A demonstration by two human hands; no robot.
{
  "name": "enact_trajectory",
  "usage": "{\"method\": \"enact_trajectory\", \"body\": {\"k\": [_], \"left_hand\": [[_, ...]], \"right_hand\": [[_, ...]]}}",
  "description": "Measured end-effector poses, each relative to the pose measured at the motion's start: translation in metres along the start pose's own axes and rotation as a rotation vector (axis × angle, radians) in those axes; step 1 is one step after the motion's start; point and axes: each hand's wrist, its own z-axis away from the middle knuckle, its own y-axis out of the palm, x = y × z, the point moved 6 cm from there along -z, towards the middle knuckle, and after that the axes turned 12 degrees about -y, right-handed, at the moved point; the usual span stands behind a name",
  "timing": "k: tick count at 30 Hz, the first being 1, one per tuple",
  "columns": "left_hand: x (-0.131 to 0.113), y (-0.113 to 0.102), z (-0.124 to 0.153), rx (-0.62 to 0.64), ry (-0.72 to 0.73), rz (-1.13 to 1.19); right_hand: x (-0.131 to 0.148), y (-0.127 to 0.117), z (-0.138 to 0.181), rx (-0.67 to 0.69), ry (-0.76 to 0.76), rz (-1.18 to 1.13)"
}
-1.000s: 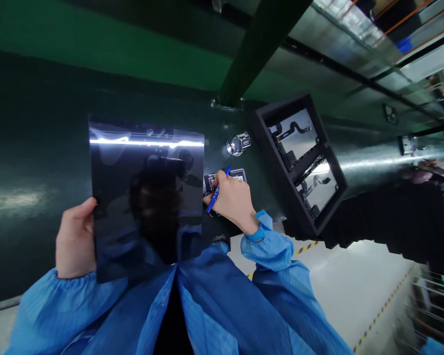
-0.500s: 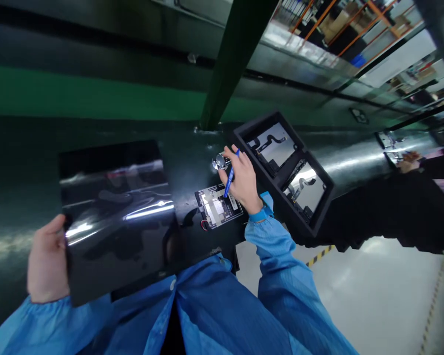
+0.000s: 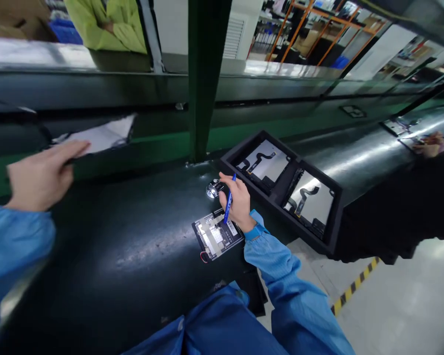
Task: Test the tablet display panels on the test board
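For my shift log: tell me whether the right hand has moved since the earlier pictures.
Yes. The right hand has moved off the circuit board to its far side, and now sits beside the chrome part.

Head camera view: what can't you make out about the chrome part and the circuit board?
Head view, round chrome part: partly hidden by the right hand's fingers, so what it is stays unclear.
Head view, black-and-silver circuit board: its print is too small to read.
Head view, left hand: motion-blurred, finger detail lost.
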Motion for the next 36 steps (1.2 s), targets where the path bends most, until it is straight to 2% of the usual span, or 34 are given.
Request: {"method": "enact_trajectory", "body": {"k": [2,6,9,11,14,15,17,18,20,22,25,28,30,32,36], "left_hand": [[-0.004,0.022,-0.030,0.013,0.104,-0.129],[0.000,0.054,-0.078,0.101,0.166,-0.186],[-0.001,0.054,-0.099,0.201,0.214,-0.230],[-0.007,0.048,-0.103,0.261,0.240,-0.254],[-0.041,0.046,-0.086,0.301,0.316,-0.266],[-0.061,0.049,-0.074,0.289,0.356,-0.254],[-0.113,0.055,-0.041,0.135,0.483,-0.169],[-0.141,0.067,-0.021,0.142,0.544,-0.114],[-0.198,0.100,0.014,0.228,0.628,-0.063],[-0.249,0.143,0.039,0.375,0.693,-0.046],[-0.304,0.209,0.054,0.577,0.713,-0.072],[-0.330,0.257,0.056,0.677,0.640,-0.110],[-0.335,0.273,0.056,0.701,0.574,-0.108],[-0.337,0.280,0.054,0.716,0.503,-0.078],[-0.341,0.277,0.039,0.721,0.318,0.085]], "right_hand": [[-0.001,0.002,0.001,0.038,0.022,0.010],[-0.002,0.001,0.000,0.032,0.007,0.015],[-0.002,0.001,0.000,0.050,0.024,0.018],[-0.001,-0.001,-0.001,0.070,0.044,0.017],[0.004,-0.012,-0.001,0.014,0.034,-0.014],[0.004,-0.019,0.001,-0.029,0.046,-0.032],[0.000,-0.036,0.008,-0.140,0.133,-0.078],[-0.003,-0.048,0.015,-0.206,0.197,-0.093],[-0.010,-0.075,0.033,-0.326,0.314,-0.082],[-0.018,-0.108,0.056,-0.416,0.396,0.006],[-0.039,-0.158,0.099,-0.438,0.549,0.236],[-0.068,-0.196,0.149,-0.383,0.814,0.453],[-0.083,-0.207,0.176,-0.370,0.943,0.485],[-0.093,-0.209,0.192,-0.375,0.985,0.458],[-0.097,-0.203,0.204,-0.408,0.995,0.426]]}}
